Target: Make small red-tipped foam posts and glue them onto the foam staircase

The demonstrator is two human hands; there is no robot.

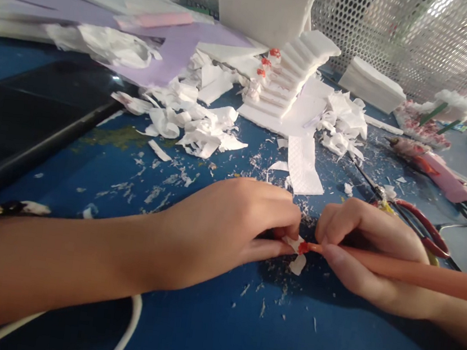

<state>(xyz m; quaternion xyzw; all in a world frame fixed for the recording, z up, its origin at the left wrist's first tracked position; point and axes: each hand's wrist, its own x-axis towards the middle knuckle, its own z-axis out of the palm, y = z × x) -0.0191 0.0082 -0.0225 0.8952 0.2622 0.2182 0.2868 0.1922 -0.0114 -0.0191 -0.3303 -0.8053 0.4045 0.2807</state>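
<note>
My left hand [227,225] rests on the blue table [199,318], fingers pinched on a small white foam piece [293,243] with a red tip. My right hand [360,253] grips an orange pen [409,270] whose red tip touches that piece. Another white scrap [298,264] lies just below the pinch. Behind the hands stands a white foam staircase model [290,77] with small red-topped bits on its steps.
White foam scraps [197,119] litter the table. Red-handled scissors [419,223] lie right of my right hand. A pink glue gun [442,175] lies at the right, purple sheets [163,53] at the back left, a black panel [28,115] at the left, metal mesh [404,31] behind.
</note>
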